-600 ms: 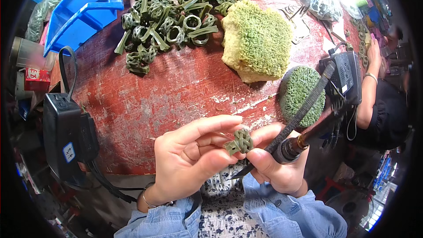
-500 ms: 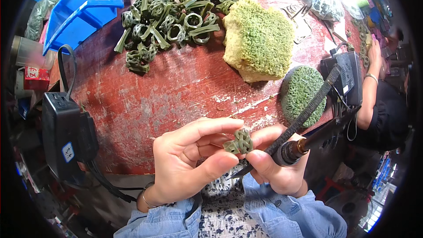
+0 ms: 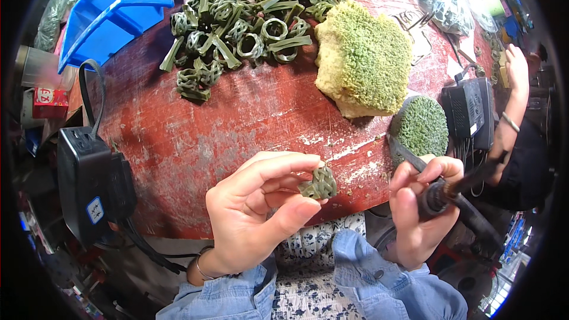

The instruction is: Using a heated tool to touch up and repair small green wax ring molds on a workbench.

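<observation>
Bench point(image 3: 189, 160) surface shows between far pile point(image 3: 236, 29) and near edge point(image 3: 178, 237), left hand point(image 3: 252, 210) pinching woven green piece point(image 3: 322, 184), right hand point(image 3: 416, 230) gripping dark tool point(image 3: 435, 197).

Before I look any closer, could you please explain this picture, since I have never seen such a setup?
There is no robot here: you see a person's two bare hands. A fisheye camera worn on the head looks down at them; its wide lens bends straight edges. The left hand holds a small woven green piece. The right hand holds a dark tool and a flat dark strip. On the red table lie a pile of similar pieces, a yellow-green block and a round green pad. Another person's hand shows at far right.
</observation>
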The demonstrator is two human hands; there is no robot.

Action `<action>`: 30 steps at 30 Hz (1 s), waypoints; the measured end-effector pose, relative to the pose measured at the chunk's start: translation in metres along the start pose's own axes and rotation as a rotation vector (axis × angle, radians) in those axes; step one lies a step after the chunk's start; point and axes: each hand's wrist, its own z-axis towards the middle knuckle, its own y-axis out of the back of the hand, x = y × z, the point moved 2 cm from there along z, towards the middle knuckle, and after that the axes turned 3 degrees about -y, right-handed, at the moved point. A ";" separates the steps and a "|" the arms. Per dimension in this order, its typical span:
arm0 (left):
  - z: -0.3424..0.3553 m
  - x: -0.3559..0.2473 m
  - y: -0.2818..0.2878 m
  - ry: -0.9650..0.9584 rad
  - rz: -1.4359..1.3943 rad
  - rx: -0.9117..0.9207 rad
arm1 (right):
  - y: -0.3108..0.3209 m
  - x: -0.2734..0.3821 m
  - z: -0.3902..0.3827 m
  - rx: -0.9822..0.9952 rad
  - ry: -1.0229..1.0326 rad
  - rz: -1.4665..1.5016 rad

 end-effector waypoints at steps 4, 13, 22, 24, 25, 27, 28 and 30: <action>0.003 0.000 0.001 -0.040 0.029 -0.048 | 0.007 0.001 0.004 0.222 0.061 -0.371; -0.001 0.005 0.013 -0.122 -0.112 -0.083 | 0.017 -0.008 0.003 0.023 0.106 -0.817; 0.000 0.006 0.011 -0.153 -0.111 -0.115 | 0.017 -0.003 0.010 0.048 0.173 -0.949; -0.001 0.006 0.013 -0.157 -0.117 -0.113 | 0.017 -0.002 0.009 0.064 0.168 -0.967; -0.001 0.007 0.013 -0.159 -0.123 -0.108 | 0.016 -0.002 0.009 0.083 0.173 -1.022; -0.003 0.007 0.015 -0.165 -0.121 -0.113 | 0.015 -0.004 0.009 0.110 0.174 -1.071; -0.004 0.007 0.016 -0.171 -0.123 -0.116 | 0.014 -0.005 0.009 0.100 0.176 -1.035; -0.004 0.007 0.017 -0.171 -0.140 -0.119 | 0.015 -0.005 0.007 0.076 0.185 -0.988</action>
